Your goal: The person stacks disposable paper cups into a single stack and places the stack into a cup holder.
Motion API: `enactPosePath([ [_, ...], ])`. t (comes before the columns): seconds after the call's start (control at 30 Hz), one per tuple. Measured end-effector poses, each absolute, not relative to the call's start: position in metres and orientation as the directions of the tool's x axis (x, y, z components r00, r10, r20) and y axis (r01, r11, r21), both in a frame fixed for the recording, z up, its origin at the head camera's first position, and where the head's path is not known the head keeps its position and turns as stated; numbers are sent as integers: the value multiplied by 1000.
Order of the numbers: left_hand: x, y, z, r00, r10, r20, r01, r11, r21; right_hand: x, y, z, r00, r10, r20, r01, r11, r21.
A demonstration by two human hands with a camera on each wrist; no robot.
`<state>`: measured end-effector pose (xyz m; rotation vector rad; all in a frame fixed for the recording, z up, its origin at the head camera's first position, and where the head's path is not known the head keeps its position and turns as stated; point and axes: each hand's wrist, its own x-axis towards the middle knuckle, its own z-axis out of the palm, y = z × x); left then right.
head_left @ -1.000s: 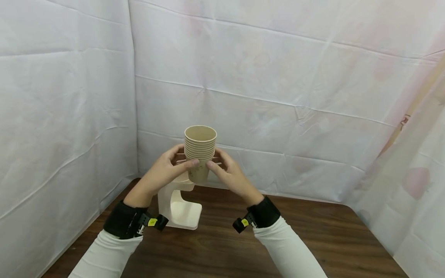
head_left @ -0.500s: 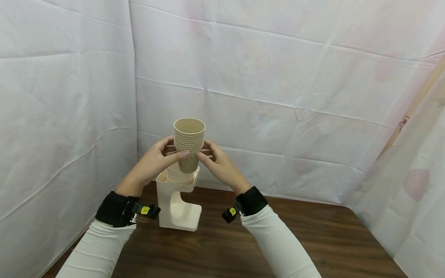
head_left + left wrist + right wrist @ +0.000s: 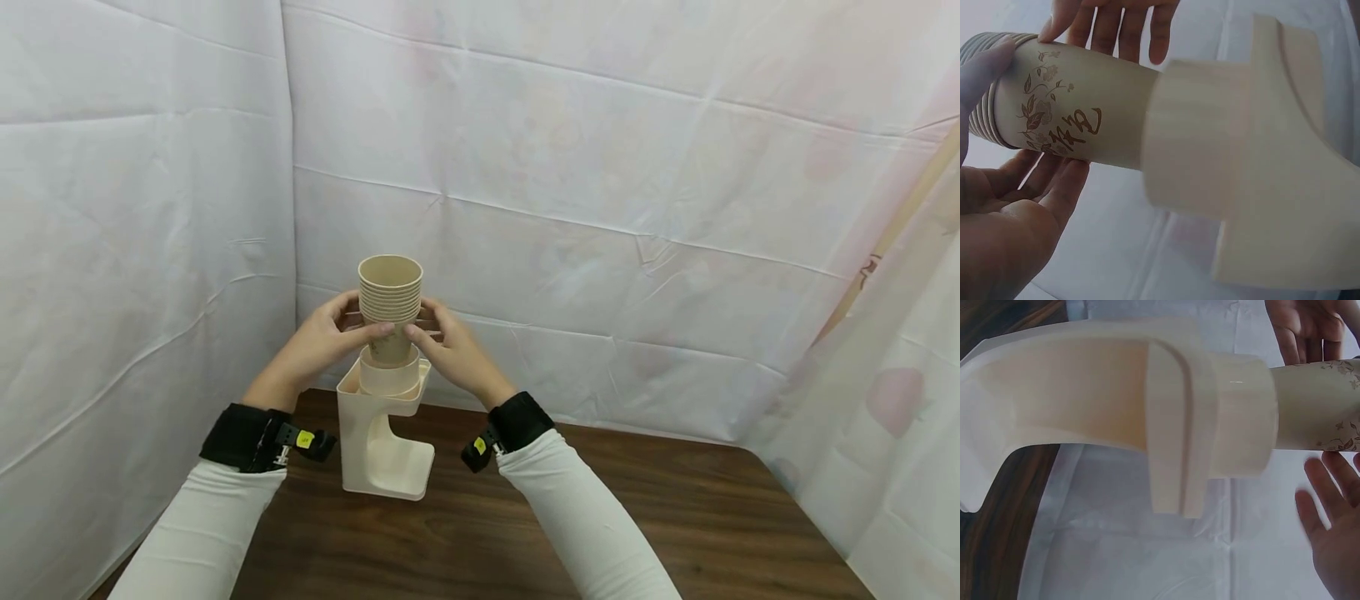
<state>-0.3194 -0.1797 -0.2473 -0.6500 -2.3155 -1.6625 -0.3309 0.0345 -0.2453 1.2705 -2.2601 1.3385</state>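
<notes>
A stack of beige paper cups (image 3: 390, 302), open side up, is held between both hands. My left hand (image 3: 324, 340) grips its left side, the thumb across the front and the fingers behind. From the right, my right hand (image 3: 454, 354) holds it the same way. The lowest cup, printed with brown flowers and writing (image 3: 1060, 112), has its bottom end inside the round collar (image 3: 388, 379) of a cream cup dispenser (image 3: 358, 450). In the right wrist view the collar (image 3: 1244, 415) surrounds the cup's end, which is hidden within.
The dispenser stands on a dark wooden table (image 3: 570, 517), its flat foot (image 3: 405, 467) reaching out to the right. White cloth (image 3: 570, 208) hangs behind the table, and more white cloth (image 3: 142, 250) hangs along its left side.
Both hands have carried the cup stack leftward to above the dispenser, then lowered it so its bottom end enters the collar. The dispenser has stayed in place.
</notes>
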Motion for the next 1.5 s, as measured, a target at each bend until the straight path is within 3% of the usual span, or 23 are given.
enactPosePath([
  [0.6,-337,-190,-279,-919,215,332,388,333,859,-339,31,-266,-705,-549,449,-656,265,-707],
  [1.07,-341,-192,-291,-923,195,332,382,364,850,-341,28,-274,-729,-536,425,-637,304,-709],
  [1.5,-338,-192,-290,-920,202,336,390,389,835,-372,28,-299,-722,-519,458,-664,334,-669],
])
